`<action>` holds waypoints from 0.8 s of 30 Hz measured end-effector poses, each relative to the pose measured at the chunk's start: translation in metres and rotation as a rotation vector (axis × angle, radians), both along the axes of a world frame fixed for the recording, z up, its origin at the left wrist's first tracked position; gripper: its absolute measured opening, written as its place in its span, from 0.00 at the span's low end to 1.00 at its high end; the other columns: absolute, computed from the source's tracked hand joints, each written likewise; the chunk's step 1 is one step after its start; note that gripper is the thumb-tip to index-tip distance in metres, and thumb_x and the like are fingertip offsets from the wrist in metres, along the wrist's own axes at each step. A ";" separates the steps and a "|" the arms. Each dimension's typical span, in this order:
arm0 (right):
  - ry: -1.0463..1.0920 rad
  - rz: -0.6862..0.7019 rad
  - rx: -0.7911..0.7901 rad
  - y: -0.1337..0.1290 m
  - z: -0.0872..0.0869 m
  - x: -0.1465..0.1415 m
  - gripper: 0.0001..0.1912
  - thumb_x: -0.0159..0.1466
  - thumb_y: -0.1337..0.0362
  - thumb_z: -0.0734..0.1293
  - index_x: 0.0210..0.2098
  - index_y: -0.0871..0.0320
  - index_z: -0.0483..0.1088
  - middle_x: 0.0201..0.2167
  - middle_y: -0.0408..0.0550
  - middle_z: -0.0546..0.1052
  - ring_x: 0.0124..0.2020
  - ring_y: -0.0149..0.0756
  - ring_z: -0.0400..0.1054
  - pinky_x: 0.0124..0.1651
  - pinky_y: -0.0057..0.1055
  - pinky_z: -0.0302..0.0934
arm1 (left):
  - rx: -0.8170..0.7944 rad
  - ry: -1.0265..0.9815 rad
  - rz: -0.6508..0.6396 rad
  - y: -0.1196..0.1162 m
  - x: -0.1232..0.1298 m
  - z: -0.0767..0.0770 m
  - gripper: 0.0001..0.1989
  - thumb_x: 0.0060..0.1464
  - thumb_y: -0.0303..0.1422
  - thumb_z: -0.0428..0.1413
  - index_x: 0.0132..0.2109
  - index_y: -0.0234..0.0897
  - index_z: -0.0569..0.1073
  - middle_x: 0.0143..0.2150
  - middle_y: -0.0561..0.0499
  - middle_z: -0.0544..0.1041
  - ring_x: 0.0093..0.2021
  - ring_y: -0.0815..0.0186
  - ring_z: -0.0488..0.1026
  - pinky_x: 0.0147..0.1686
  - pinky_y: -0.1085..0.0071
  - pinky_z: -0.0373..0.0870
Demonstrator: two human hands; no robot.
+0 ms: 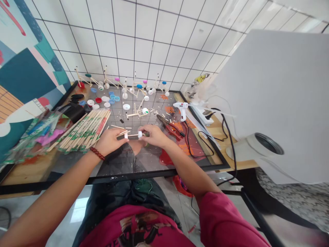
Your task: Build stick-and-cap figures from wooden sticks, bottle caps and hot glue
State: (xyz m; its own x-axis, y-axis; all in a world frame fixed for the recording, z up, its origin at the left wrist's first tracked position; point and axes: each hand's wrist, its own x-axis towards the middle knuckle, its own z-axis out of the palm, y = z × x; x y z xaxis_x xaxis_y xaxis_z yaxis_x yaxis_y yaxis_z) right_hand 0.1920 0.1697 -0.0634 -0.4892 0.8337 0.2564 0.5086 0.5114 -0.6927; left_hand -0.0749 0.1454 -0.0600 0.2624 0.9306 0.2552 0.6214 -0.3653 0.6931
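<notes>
My left hand (112, 139) pinches a white bottle cap (126, 135) and thin wooden sticks. Opposite it, my right hand (153, 135) grips a second white bottle cap (140, 134). A short wooden stick (133, 135) spans the gap between the two caps. Just beyond my hands lies a small stick-and-cap frame (137, 113) with a white cap on its right end. To the left of my left hand is a pile of wooden chopsticks (84, 132), several in green-printed wrappers. Red-handled pliers (171, 127) rest beyond my right hand.
Several stick-and-cap models (140, 86) stand along the tiled wall. Loose blue, white and red caps (112, 97) lie at the back left. A white glue gun (182, 109) with a black cable stands right, near a power strip (202, 115). A white cylinder (254, 147) sits far right.
</notes>
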 end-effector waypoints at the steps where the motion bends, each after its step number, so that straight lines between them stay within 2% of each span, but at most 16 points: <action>1: -0.007 0.004 0.008 0.000 0.001 0.000 0.13 0.59 0.68 0.80 0.43 0.55 0.82 0.40 0.48 0.85 0.42 0.43 0.78 0.52 0.41 0.70 | -0.014 -0.011 0.003 0.000 0.000 -0.001 0.16 0.50 0.42 0.66 0.44 0.42 0.87 0.49 0.44 0.88 0.52 0.45 0.84 0.57 0.52 0.79; 5: -0.012 0.010 0.016 0.000 0.002 0.002 0.14 0.58 0.68 0.81 0.44 0.54 0.82 0.41 0.47 0.84 0.43 0.43 0.78 0.53 0.41 0.70 | -0.041 -0.056 0.005 0.000 0.000 0.000 0.16 0.48 0.41 0.68 0.45 0.43 0.87 0.49 0.45 0.88 0.52 0.45 0.84 0.59 0.51 0.79; 8: -0.023 0.006 0.013 0.000 0.002 0.006 0.25 0.54 0.65 0.84 0.51 0.51 0.82 0.45 0.48 0.84 0.46 0.47 0.78 0.54 0.45 0.70 | -0.029 -0.090 -0.006 0.000 -0.001 0.008 0.23 0.44 0.43 0.72 0.48 0.41 0.86 0.53 0.42 0.87 0.55 0.44 0.83 0.63 0.48 0.76; 11: -0.046 0.005 0.012 0.001 0.003 0.010 0.35 0.51 0.61 0.86 0.58 0.50 0.80 0.49 0.51 0.84 0.49 0.52 0.79 0.57 0.51 0.70 | -0.018 -0.162 0.040 0.000 -0.005 0.016 0.27 0.48 0.46 0.70 0.53 0.38 0.84 0.56 0.40 0.85 0.56 0.46 0.82 0.63 0.50 0.77; 14: -0.054 0.019 0.002 0.002 0.001 0.011 0.39 0.51 0.58 0.87 0.60 0.49 0.78 0.53 0.53 0.83 0.53 0.56 0.79 0.60 0.54 0.68 | -0.026 -0.180 0.089 0.001 -0.010 0.021 0.29 0.49 0.47 0.69 0.55 0.38 0.82 0.57 0.40 0.85 0.58 0.46 0.81 0.62 0.51 0.77; 17: -0.018 0.013 -0.013 0.002 -0.002 0.010 0.41 0.50 0.57 0.87 0.62 0.47 0.75 0.55 0.52 0.83 0.56 0.57 0.78 0.61 0.55 0.68 | -0.049 -0.160 0.059 0.000 -0.011 0.019 0.30 0.46 0.46 0.70 0.56 0.38 0.82 0.59 0.40 0.84 0.60 0.45 0.81 0.62 0.50 0.77; 20: 0.013 -0.035 -0.020 0.002 -0.003 0.007 0.37 0.52 0.58 0.86 0.58 0.47 0.75 0.54 0.51 0.84 0.53 0.55 0.79 0.60 0.54 0.68 | -0.030 -0.124 0.023 0.000 -0.007 0.013 0.30 0.44 0.44 0.72 0.54 0.39 0.83 0.59 0.40 0.84 0.58 0.44 0.81 0.62 0.49 0.77; 24: 0.006 -0.037 0.011 0.001 -0.003 0.001 0.20 0.59 0.61 0.81 0.48 0.52 0.77 0.46 0.49 0.85 0.47 0.50 0.80 0.61 0.50 0.66 | 0.026 -0.001 0.034 0.000 0.000 0.004 0.24 0.47 0.41 0.70 0.52 0.40 0.85 0.55 0.40 0.86 0.56 0.43 0.82 0.61 0.47 0.77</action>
